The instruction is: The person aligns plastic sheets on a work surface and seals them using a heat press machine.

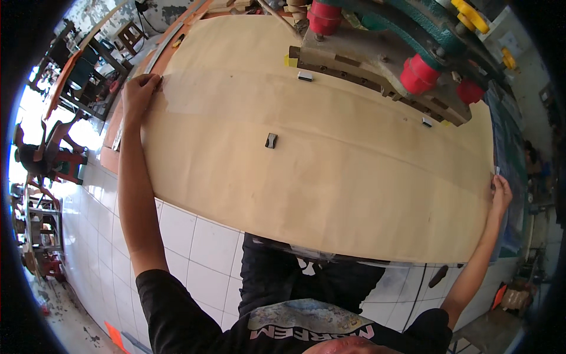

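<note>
Big pale-tan sheet of thin wood veneer [330, 177] spread flat across the worktable, filling most of the view. Left hand [140, 89] is at the sheet's far left corner, fingers curled over the edge and pinching it. Right hand [500, 193] is out at the right edge, fingertips pressed against it; whether it truly grips or only steadies is hard to tell, the lens squeezes it small there. The table under the sheet is almost wholly hidden. At the far edge, a green machine with red round knobs [407, 53] overhangs the sheet, its top cut off by the frame. A small dark metal clip [271, 140] lies alone mid-sheet, well apart from both hands. Near edge is free, hanging over the white tiled floor [188, 248], open room along it.
</note>
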`<state>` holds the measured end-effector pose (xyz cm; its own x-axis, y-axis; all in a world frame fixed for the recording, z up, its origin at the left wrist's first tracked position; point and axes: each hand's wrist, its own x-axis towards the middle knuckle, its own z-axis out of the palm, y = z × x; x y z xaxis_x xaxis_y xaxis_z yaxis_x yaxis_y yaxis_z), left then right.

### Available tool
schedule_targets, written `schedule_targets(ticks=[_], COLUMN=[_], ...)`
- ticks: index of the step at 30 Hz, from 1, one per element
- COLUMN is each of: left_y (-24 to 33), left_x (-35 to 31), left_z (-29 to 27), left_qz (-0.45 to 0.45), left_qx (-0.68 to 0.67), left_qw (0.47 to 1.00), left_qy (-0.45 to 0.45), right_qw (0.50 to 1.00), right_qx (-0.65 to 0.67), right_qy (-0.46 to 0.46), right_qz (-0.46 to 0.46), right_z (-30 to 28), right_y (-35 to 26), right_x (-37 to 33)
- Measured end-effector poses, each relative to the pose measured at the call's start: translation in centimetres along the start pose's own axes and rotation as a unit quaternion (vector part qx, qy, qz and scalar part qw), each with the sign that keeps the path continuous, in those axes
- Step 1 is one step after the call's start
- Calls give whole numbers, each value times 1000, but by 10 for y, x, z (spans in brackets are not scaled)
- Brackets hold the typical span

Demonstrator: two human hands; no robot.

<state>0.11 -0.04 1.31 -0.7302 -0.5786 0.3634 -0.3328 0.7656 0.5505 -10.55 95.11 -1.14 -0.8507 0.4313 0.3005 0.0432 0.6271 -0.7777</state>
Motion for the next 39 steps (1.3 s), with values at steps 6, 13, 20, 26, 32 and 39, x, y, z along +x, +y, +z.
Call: schedule_targets(ticks=[6, 13, 20, 26, 32, 39], left_y=[4, 8, 1, 3, 6, 6], left_x=[-2, -4, 0, 1, -1, -1], left_z=[-1, -2, 2, 2, 4, 2], left_qz=[-3, 8, 15, 15, 8, 17], left_qx=[-9, 8, 8, 4, 10, 36], left_qw=[1000, 1000, 999, 1000, 999, 999], left_qy=[-7, 7, 29, 6, 29, 25], right_qw=[1000, 997, 999, 998, 997, 991], right_qx=[4, -60, -21, -36, -57, -108], right_qy=[4, 13, 9, 16, 25, 43], right_qz=[-3, -40, -30, -58, -49, -62], right_z=[0, 4, 7, 7, 7, 14], right_y=[-1, -13, -6, -12, -20, -41], right_x=[-3, -8, -3, -6, -12, -27])
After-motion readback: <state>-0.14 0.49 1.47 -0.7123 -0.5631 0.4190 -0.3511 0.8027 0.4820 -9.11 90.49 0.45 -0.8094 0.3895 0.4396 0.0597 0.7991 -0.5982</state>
